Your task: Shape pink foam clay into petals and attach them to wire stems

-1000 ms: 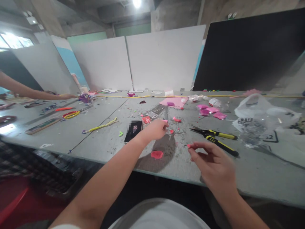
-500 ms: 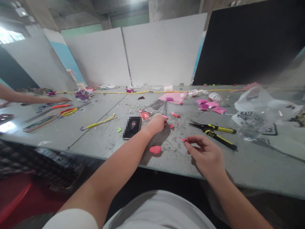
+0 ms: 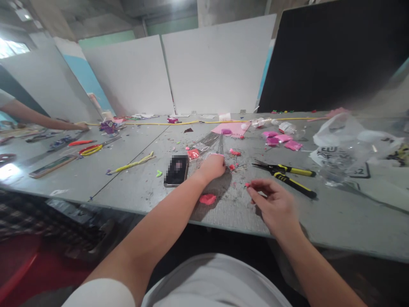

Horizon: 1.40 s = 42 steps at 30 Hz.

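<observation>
My right hand (image 3: 275,204) pinched a small red piece (image 3: 247,185), my left hand (image 3: 213,166) was between phone (image 3: 177,171) and red bits (image 3: 235,152), grip hidden, couldn't tell.

Premises appear to be a shared craft workshop. A long grey counter (image 3: 140,183), marked and strewn with scraps (image 3: 159,173), carries long-nosed pliers (image 3: 275,170) at right, scissors (image 3: 96,149) at left and a flattened lump of red, clay-like material (image 3: 207,199) towards the near edge. Pink packets (image 3: 273,141) lie farther back. White boards (image 3: 220,68) and a black board (image 3: 332,59) stand along the far side, below bare concrete (image 3: 236,9). A second person's arm (image 3: 38,118) extends over the counter at far left.
</observation>
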Each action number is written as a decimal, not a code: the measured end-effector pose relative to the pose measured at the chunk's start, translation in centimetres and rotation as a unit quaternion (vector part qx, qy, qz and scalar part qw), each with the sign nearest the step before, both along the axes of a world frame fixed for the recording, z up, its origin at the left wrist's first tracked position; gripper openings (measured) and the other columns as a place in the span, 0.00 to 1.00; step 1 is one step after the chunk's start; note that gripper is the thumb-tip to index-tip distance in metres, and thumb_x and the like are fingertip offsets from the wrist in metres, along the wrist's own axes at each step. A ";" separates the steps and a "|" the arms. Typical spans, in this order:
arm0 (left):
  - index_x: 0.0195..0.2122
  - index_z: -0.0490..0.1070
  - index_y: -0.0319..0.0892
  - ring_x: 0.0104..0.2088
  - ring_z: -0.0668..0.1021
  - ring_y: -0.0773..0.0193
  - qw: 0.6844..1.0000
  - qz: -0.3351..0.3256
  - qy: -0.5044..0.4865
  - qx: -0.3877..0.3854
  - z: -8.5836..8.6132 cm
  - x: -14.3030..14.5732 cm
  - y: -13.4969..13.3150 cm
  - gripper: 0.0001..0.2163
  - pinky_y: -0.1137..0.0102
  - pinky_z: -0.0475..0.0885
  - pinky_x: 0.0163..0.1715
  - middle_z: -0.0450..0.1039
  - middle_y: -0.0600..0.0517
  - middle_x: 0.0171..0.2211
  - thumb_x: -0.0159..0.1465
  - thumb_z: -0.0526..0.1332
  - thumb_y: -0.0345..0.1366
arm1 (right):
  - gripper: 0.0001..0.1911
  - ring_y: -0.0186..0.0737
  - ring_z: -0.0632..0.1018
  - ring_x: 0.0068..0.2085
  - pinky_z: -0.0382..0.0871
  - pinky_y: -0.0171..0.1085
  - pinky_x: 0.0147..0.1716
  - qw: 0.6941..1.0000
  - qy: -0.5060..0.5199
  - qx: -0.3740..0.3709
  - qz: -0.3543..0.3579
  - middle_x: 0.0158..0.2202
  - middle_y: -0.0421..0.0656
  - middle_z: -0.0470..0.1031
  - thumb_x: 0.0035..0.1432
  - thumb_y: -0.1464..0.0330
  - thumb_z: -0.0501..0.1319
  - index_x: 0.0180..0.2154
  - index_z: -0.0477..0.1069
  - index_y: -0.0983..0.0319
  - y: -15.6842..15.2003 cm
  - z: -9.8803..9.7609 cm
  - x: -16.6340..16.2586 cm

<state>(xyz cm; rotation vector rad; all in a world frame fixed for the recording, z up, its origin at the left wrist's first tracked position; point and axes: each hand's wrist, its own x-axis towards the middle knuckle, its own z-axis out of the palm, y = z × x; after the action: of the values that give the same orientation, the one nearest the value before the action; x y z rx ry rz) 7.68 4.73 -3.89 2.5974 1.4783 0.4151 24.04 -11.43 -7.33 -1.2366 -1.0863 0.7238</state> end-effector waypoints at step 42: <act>0.34 0.73 0.39 0.27 0.83 0.64 0.587 0.047 -0.715 -0.377 5.7 -4.0 -19.5 0.15 0.73 0.81 0.25 0.79 0.52 0.28 0.53 0.77 0.37 | 0.12 0.37 0.84 0.33 0.82 0.32 0.30 0.981 0.077 0.135 0.118 0.35 0.40 0.84 0.53 0.71 0.77 0.39 0.82 0.54 -5.3 7.5 -3.7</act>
<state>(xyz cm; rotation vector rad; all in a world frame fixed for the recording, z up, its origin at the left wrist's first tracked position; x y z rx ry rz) 3.67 -14.73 1.76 0.8008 0.7448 1.1408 20.34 -16.68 0.13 -0.8172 -1.1710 0.8069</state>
